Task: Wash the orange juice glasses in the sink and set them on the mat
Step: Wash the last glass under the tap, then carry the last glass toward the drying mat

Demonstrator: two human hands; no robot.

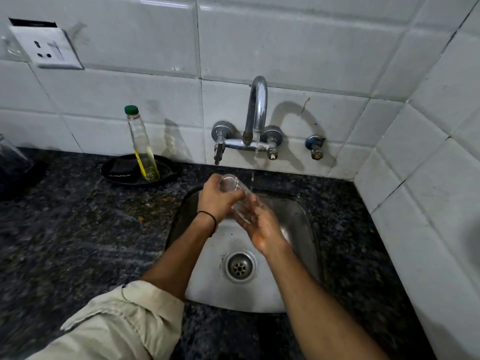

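Observation:
A clear glass [235, 194] lies tilted over the steel sink [298, 216], its mouth pointing up and left. My left hand [217, 201] grips its upper part, fingers curled round it. My right hand [259, 224] cups the lower end from beneath, palm up. A thin stream of water [252, 178] falls from the tap [257, 110] just right of the glass mouth. Another clear glass [11, 159] stands at the far left edge on a dark mat [20, 183].
A green-capped bottle [142, 149] of yellow liquid stands in a black dish [122, 172] on the granite counter [78, 229], left of the tap. The drain [239, 267] sits low in the basin. Tiled walls close in behind and on the right.

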